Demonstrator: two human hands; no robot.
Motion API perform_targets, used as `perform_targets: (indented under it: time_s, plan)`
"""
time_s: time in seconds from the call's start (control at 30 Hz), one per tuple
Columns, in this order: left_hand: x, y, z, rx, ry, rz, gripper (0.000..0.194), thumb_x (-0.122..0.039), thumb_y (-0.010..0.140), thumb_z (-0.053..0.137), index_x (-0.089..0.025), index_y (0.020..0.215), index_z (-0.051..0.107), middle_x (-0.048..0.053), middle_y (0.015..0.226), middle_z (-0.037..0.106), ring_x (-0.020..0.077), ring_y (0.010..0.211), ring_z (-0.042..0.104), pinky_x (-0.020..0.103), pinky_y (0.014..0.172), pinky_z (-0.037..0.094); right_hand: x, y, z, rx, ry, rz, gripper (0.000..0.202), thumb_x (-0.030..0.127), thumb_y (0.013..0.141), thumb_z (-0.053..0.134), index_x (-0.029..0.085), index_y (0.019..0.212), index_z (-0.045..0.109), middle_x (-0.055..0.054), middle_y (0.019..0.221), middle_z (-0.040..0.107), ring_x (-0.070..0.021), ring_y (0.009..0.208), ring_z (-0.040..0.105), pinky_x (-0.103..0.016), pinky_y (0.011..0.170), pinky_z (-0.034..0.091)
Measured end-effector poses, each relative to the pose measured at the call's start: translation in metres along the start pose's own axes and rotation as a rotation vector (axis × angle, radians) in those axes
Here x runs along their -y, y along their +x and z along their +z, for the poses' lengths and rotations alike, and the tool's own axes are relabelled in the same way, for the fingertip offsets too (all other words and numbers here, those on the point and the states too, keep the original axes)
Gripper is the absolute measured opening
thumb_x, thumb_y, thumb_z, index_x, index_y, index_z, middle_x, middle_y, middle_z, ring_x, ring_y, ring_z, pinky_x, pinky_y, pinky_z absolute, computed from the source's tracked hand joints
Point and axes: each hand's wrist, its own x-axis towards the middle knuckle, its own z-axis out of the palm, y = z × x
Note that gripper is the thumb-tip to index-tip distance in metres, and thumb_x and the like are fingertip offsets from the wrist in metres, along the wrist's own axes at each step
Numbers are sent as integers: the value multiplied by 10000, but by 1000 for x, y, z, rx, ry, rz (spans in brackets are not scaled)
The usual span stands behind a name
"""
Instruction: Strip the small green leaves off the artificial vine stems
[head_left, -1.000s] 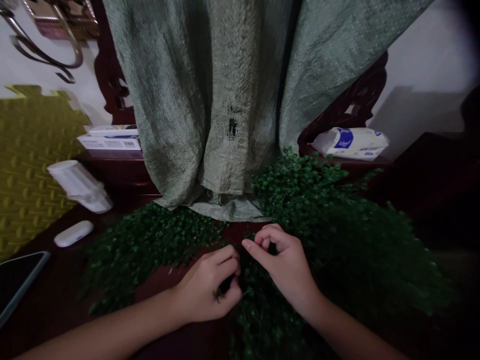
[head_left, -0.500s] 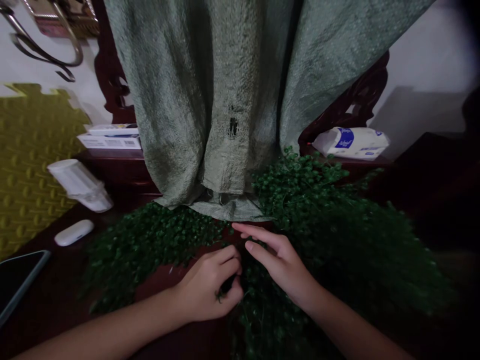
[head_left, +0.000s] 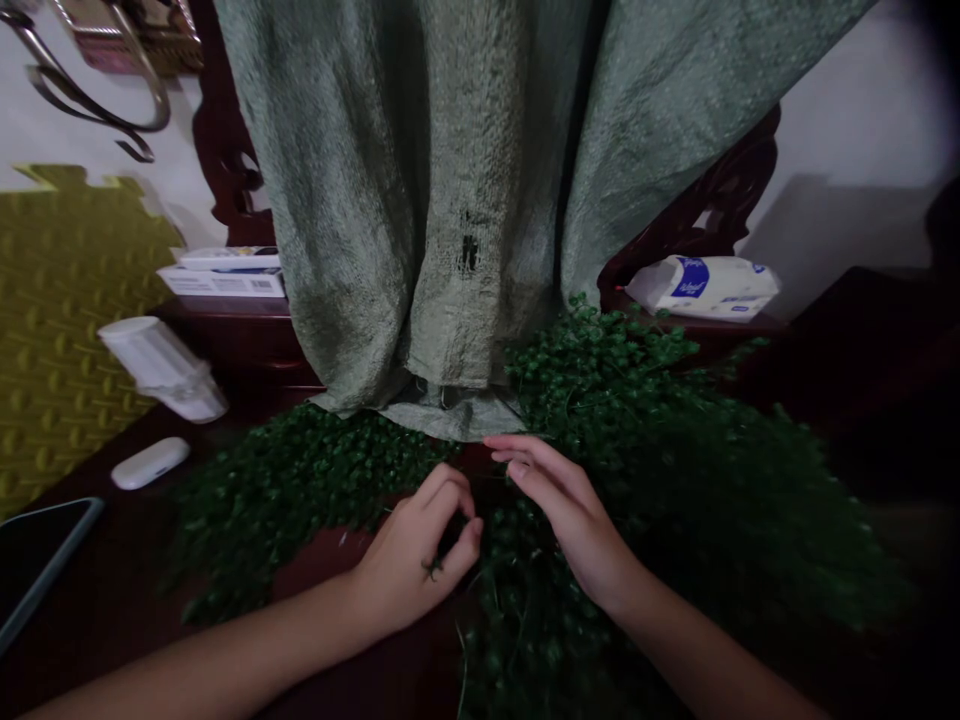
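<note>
Green leafy sprigs lie in a left heap (head_left: 300, 480) and a larger right heap (head_left: 697, 480) on a dark red table (head_left: 352, 660). My left hand (head_left: 427, 540) has its fingers curled at the inner edge of the left heap; a small green bit clings near its thumb, and what the fingers hold, if anything, is too small to name. My right hand (head_left: 559, 505) is just right of it, thumb and fingertips close together on a thin green stem (head_left: 491, 475). Behind both hands hangs a grey-green woven sack (head_left: 465, 300).
At the left are a phone (head_left: 45, 560), a white oval case (head_left: 150, 463), a white cylindrical container (head_left: 161, 368) and flat boxes (head_left: 221, 275). A tissue pack (head_left: 705, 287) rests on the ledge at the back right.
My right hand has moved slightly right, apart from my left hand. The left fingers have shifted up and a little left. A thin stem now shows between the hands.
</note>
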Motion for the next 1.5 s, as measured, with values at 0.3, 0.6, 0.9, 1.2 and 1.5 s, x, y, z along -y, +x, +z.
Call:
perform_targets:
  time_s: [0.3,0.6,0.9,1.2,1.5]
  plan:
    - [1,5,-1,-17,-67,-59,58,-136,895,476,-192,901,493,53,947,513,163,845,539,277,702,471,-6,-2,-2,-24,-377,-385,195,78,694,506,216,797,598,-63,1125,628,-238,1097,559,-405,925,434]
    - [6,5,1,-10,-127,-100,84,-113,874,487,-187,887,523,47,943,523,155,820,542,270,699,478,-5,-7,-1,127,-874,-579,154,69,691,565,205,738,622,-73,1086,627,-254,1111,517,-459,995,378]
    - [3,5,-1,-36,-184,-47,101,-107,894,494,-170,908,572,54,953,540,162,881,558,295,770,474,-13,-6,4,17,-702,-572,190,41,712,552,216,751,615,-43,1005,657,-225,1027,562,-405,918,441]
    - [3,9,-3,-40,-237,-55,160,-143,902,529,-180,924,683,56,946,550,159,875,566,278,760,470,-13,-6,5,-42,-578,-622,179,47,767,561,205,804,637,-46,930,658,-196,928,587,-363,841,482]
    - [3,7,-3,21,-218,31,212,-90,864,551,-188,1008,671,68,1015,551,168,935,567,272,812,476,-13,-4,7,-16,-506,-652,113,84,834,596,190,838,637,-46,881,649,-170,873,590,-303,779,507]
